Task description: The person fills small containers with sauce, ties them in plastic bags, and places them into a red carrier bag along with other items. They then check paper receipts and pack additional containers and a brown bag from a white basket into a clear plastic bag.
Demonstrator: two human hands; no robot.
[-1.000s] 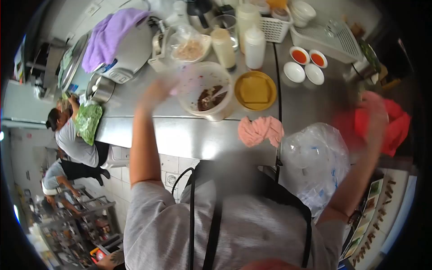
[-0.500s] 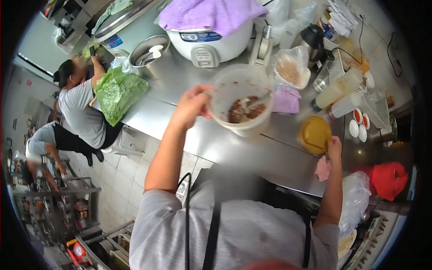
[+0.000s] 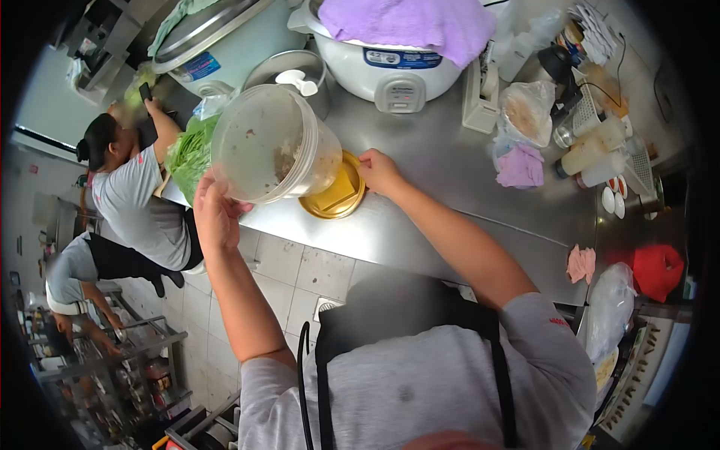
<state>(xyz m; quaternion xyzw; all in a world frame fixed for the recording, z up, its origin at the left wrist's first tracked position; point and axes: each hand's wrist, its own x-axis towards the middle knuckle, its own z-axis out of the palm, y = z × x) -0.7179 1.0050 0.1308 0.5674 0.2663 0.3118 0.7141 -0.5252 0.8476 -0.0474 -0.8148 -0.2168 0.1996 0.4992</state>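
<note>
A translucent plastic tub (image 3: 259,142) is tilted at the left end of the steel counter, with dark brown and whitish remains inside. My left hand (image 3: 217,210) grips its lower left rim, fingers closed. Beside and partly behind the tub is a round yellow lid (image 3: 335,196). My right hand (image 3: 381,172) pinches the lid's right edge. Green leaves in a plastic bag (image 3: 190,154) show just left of the tub, partly hidden by it.
Behind are a white rice cooker (image 3: 390,71) under a purple towel (image 3: 412,26) and a steel pot (image 3: 319,79). Bottles (image 3: 592,146) and a purple cloth (image 3: 520,165) stand right on the counter (image 3: 450,184). Two people (image 3: 142,191) are at the left.
Both hands have moved left, carrying the tub and the yellow lid. The tub is now more tilted and in front of the leaf bag, and the lid is close beside it.
</note>
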